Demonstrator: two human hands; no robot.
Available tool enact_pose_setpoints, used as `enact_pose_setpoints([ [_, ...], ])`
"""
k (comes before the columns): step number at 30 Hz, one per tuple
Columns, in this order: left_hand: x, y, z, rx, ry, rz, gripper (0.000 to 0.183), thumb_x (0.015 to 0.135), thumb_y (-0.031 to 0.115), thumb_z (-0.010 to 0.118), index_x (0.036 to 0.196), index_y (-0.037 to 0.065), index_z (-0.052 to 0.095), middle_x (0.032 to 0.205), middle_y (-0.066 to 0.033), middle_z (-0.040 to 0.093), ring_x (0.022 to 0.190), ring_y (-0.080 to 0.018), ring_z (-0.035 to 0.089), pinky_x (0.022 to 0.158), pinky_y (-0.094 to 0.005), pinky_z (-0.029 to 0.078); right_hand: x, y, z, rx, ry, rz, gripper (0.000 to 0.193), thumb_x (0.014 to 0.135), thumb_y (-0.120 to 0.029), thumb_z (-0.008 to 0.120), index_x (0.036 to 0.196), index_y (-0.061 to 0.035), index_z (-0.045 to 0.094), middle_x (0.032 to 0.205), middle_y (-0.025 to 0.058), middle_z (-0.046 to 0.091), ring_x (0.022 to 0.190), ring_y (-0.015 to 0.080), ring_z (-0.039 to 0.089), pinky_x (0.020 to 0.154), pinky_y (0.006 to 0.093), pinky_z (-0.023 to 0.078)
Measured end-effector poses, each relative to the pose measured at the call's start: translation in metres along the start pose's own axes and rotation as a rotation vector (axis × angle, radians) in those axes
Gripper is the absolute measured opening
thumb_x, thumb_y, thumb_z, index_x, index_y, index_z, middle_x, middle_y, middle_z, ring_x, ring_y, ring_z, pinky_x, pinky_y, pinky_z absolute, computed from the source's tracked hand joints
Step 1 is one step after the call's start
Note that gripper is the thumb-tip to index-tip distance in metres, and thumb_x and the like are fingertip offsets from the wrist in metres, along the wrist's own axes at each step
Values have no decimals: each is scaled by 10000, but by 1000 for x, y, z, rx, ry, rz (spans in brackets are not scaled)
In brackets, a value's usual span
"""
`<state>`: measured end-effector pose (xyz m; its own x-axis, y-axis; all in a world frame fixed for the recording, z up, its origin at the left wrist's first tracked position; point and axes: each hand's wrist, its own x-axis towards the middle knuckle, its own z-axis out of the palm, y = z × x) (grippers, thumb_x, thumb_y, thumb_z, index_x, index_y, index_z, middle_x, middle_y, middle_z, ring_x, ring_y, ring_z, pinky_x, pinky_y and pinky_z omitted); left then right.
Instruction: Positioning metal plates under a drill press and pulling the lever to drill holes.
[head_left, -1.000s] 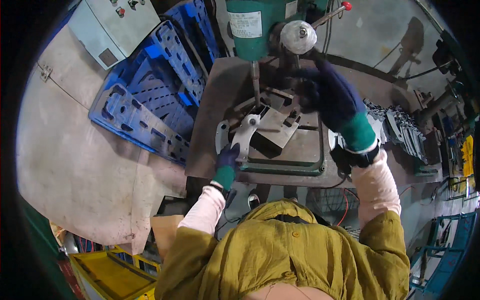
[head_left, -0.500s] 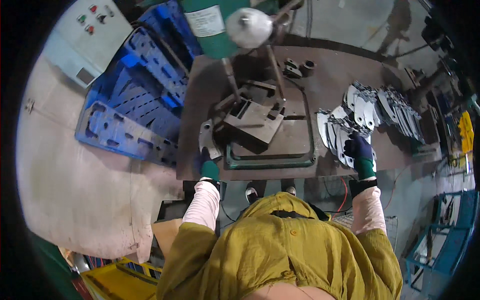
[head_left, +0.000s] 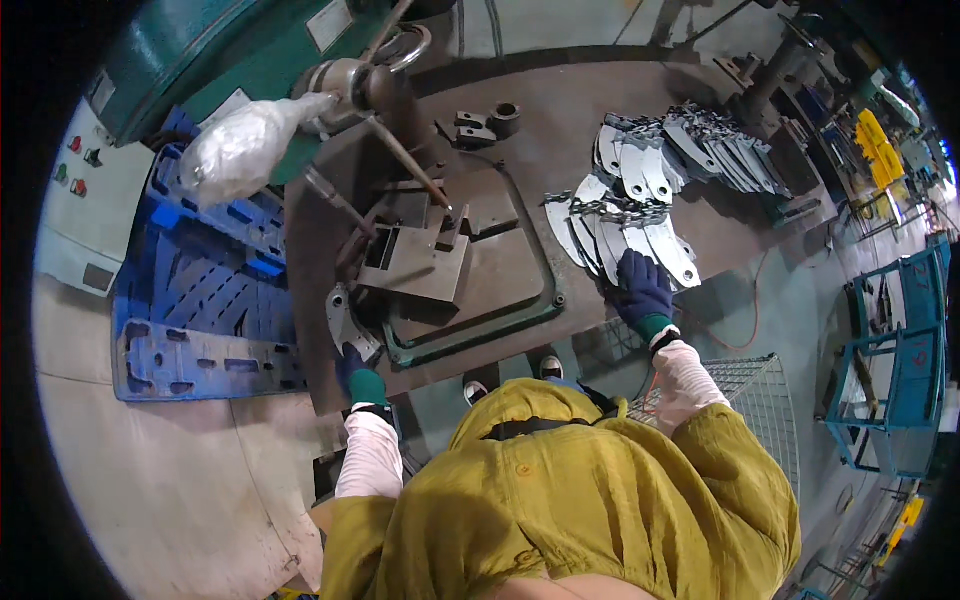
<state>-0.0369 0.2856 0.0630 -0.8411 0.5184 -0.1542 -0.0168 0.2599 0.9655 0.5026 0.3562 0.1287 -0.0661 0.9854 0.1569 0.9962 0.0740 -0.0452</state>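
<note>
My left hand (head_left: 356, 374), in a dark blue glove with a green cuff, is closed on the near end of a curved silver metal plate (head_left: 345, 322) with holes. This plate lies at the table's left edge, beside a metal block fixture (head_left: 425, 262). At the right, my right hand (head_left: 643, 288), gloved alike, is at the near edge of a pile of similar metal plates (head_left: 610, 232). Its fingers curl over the plates and seem to grip one; the fingertips are partly hidden. Several more plates fan out in overlapping rows behind it.
A green-edged base (head_left: 480, 343) surrounds the fixture on the brown table (head_left: 570, 100). Overhead lever arms hold a plastic-wrapped knob (head_left: 240, 150). Small metal blocks (head_left: 473, 130) and a ring (head_left: 505, 120) lie behind. Blue pallets (head_left: 205, 350) stand left, a wire basket (head_left: 745, 400) below right.
The view has turned, shifting the table leftward in the picture. My left hand stays at the single plate. My right hand remains at the pile, its fingers now further over the plates.
</note>
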Motion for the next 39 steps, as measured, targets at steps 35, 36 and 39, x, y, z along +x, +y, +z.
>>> enact_pose_setpoints([
  [35, -34, 26, 31, 812, 172, 354, 895, 767, 515, 711, 1464, 77, 360, 1465, -205, 401, 1351, -351, 388, 1114, -463, 326, 32, 100, -53, 529, -123, 352, 402, 923, -375, 583, 1177, -65, 618, 828, 178, 688, 687, 308, 678, 572, 455, 507],
  [36, -39, 30, 34, 770, 152, 447, 841, 774, 473, 724, 1442, 75, 400, 1429, -200, 447, 1321, -349, 427, 1096, -457, 352, 33, 101, -56, 642, -116, 318, 375, 931, -372, 571, 1137, -68, 651, 816, 138, 687, 629, 246, 658, 539, 388, 495],
  [39, -53, 60, 40, 418, -190, 629, 672, 788, 319, 756, 1357, 62, 508, 1295, -179, 569, 1194, -326, 550, 1018, -414, 440, 45, 31, -124, 1108, -350, 456, 351, 943, -346, 549, 1124, -74, 679, 823, 69, 674, 531, 146, 608, 479, 274, 466],
])
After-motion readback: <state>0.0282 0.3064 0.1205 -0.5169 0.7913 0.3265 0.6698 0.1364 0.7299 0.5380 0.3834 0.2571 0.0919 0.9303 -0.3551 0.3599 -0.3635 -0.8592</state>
